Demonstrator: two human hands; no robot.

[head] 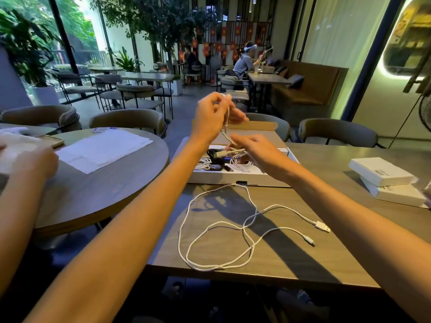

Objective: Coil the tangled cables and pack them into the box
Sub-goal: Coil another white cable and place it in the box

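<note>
**Cable Held Taut Above an Open Box**

Nearest the camera, below both hands, a loose white cable [219,229] sprawls in uneven loops on the wooden surface [303,257], its two plugs lying toward the right-hand side. Just beyond it sits a shallow white box [228,178], open, with more white and dark cables [205,163] heaped inside. Over the box, the left hand [210,117] is raised, fingers curled, pinching the upper end of a second white cable [227,117]. The right hand [251,148], lower and just above the box, pinches the same cable farther down, its remaining fingers loosely spread. To the right of the hands, two small white boxes [382,174] are stacked. To the left, a round table [105,190] carries paper sheets [102,148]. Chairs [126,120] stand beyond.
</note>
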